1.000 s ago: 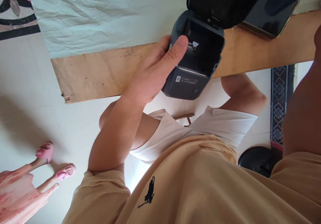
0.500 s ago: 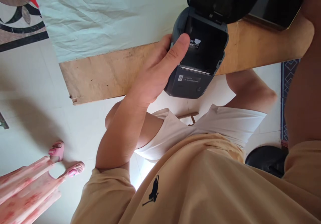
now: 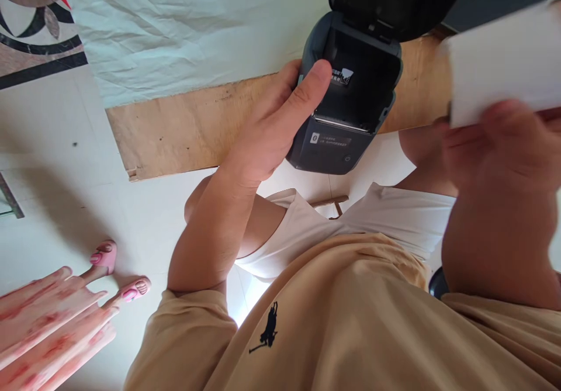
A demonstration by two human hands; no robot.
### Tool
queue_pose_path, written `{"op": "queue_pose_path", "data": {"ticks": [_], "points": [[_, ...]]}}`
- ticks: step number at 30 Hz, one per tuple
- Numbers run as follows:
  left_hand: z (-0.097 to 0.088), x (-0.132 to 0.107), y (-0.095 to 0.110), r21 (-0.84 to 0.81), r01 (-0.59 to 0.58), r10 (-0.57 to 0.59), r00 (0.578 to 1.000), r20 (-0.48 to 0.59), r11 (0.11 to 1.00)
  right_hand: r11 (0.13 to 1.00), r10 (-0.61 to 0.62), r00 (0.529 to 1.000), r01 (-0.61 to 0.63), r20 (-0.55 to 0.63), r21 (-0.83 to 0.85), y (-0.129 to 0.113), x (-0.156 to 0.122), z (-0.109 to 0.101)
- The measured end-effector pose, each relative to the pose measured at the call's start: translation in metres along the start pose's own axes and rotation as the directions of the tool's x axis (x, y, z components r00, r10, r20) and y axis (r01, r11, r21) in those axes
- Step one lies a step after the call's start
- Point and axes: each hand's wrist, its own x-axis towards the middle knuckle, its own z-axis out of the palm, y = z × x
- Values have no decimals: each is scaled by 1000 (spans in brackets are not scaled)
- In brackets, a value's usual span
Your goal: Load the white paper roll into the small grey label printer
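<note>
Right hand (image 3: 504, 145) has brought white paper (image 3: 499, 69) beside open, empty printer (image 3: 350, 93).

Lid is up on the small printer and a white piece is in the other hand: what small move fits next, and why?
Probably bring the white paper piece across and down toward the open bay of the dark printer. The left hand grips the printer with its lid raised and the bay looks empty, while the right hand holds the blurred white piece just beside it, apart from the printer.

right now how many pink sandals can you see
2: one pink sandal on the floor at lower left, the other just right of and below it, both on another person's feet.
</note>
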Motion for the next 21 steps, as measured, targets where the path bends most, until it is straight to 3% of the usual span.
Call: {"op": "queue_pose_path", "data": {"ticks": [1, 6, 9, 11, 14, 16, 19, 21], "points": [[0, 0, 0, -1, -20, 20, 1000, 15, 1000, 992, -124, 992, 124, -4, 10, 3, -6, 11], [0, -1, -2, -26, -48, 49, 999, 25, 999, 1000, -16, 1000, 17, 9, -15, 2, -18, 50], [-1, -1, -3, -31, -49, 50, 998, 23, 998, 1000, -9, 1000, 10, 15, -23, -3, -15, 51], [-1, -1, -3, -19, -49, 49, 999, 10, 999, 991, 136, 991, -136, -13, -18, -5, -11, 45], [0, -1, -2, -9, -42, 42, 999, 5, 999, 933, 357, 934, -358, -23, -27, -4, -8, 38], [1, -1, -2, -14, -45, 45, 999, 6, 999, 938, 341, 940, -342, -24, -53, -3, -10, 37], [1, -2, -1, -19, -43, 43, 999, 18, 999, 971, 217, 975, -220, -36, -96, -2, -15, 40], [-1, -1, 0, -15, -39, 40, 999, 26, 999, 967, 238, 971, -239, -28, -90, -3, -16, 42]]}}
